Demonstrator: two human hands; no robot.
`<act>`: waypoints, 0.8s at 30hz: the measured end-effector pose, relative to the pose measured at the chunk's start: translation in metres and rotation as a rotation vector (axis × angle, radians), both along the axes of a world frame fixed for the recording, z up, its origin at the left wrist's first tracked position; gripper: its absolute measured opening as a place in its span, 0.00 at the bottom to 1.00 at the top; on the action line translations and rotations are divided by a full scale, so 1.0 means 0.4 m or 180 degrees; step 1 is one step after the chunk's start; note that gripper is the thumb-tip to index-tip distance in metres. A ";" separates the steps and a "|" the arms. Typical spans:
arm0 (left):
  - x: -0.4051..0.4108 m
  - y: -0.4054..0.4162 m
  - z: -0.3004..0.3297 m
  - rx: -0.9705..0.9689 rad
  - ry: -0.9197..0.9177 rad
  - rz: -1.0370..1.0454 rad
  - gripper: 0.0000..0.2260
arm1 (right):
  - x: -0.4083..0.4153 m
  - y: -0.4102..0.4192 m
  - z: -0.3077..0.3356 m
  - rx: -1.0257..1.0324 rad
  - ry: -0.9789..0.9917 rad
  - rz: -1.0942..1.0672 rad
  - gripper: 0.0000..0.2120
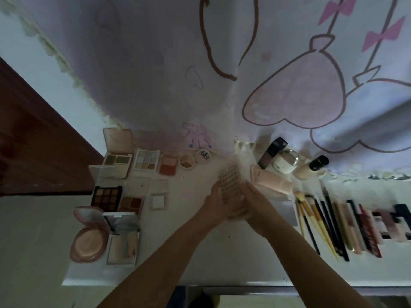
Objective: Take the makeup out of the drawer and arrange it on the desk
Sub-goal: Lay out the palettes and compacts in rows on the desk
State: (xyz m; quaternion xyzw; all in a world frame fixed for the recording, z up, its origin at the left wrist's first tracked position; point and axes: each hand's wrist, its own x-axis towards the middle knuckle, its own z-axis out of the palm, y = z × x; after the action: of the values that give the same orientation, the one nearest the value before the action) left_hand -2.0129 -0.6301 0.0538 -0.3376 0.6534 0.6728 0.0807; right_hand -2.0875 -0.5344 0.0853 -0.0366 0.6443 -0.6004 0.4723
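Both hands meet above the middle of the white desk (200, 258): the left hand (216, 202) and the right hand (251, 203) are cupped together around a flat, blurred card of small items (230, 185) that sticks up from between the palms, and what it carries is too blurred to tell. Makeup is already laid out on the desk. To the left lie open palettes: a nine-pan pastel eyeshadow palette (146, 163), a blush duo (168, 166), a dark nine-pan palette (106, 198), and a round pink powder compact (89, 237) near the desk's left edge. Behind the hands, by the printed curtain (155, 63), stand a dark foundation bottle (272, 155) and a pink tube (270, 180). To the right, a row of makeup brushes (318, 223) and lipsticks (378, 225) lies side by side.
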 end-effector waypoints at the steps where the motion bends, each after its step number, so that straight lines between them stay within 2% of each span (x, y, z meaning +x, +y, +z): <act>1: 0.015 0.002 0.013 0.0168 0.0157 -0.0015 0.36 | 0.008 0.003 0.004 -0.0128 -0.0228 0.0131 0.21; 4: 0.062 -0.007 0.048 0.0459 0.0448 -0.0062 0.29 | 0.034 0.010 0.019 -0.0302 -0.0755 0.0410 0.26; 7: 0.114 -0.008 0.072 0.0683 0.0373 -0.0064 0.32 | 0.059 0.013 0.017 -0.0358 -0.0578 0.0726 0.28; 11: 0.182 -0.008 0.092 0.0828 0.0399 -0.0002 0.23 | 0.092 0.007 -0.001 -0.0320 -0.0502 0.0835 0.26; 14: 0.214 -0.018 0.105 0.0925 0.0533 0.0027 0.24 | 0.114 0.003 -0.013 -0.0407 -0.0448 0.0818 0.29; 16: 0.227 -0.033 0.114 0.1197 0.0656 0.0157 0.26 | 0.122 0.006 -0.029 -0.0428 -0.0484 0.0648 0.32; 18: 0.228 -0.046 0.130 0.1378 0.0821 0.0174 0.31 | 0.129 0.007 -0.039 -0.0456 -0.0667 0.0449 0.30; 21: 0.211 -0.060 0.150 0.1060 0.0900 0.0002 0.30 | 0.131 -0.008 -0.029 -0.0638 -0.0652 0.0542 0.30; 24: 0.208 -0.071 0.155 0.0667 0.0876 -0.0069 0.25 | 0.123 -0.033 -0.016 -0.0763 -0.0291 0.0771 0.33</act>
State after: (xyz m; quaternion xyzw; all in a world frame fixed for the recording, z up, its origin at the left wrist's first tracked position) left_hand -1.9298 -0.6587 0.1159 -0.2250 0.5881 0.7762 0.0325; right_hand -2.0382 -0.5476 0.0789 -0.1427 0.5369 -0.6126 0.5622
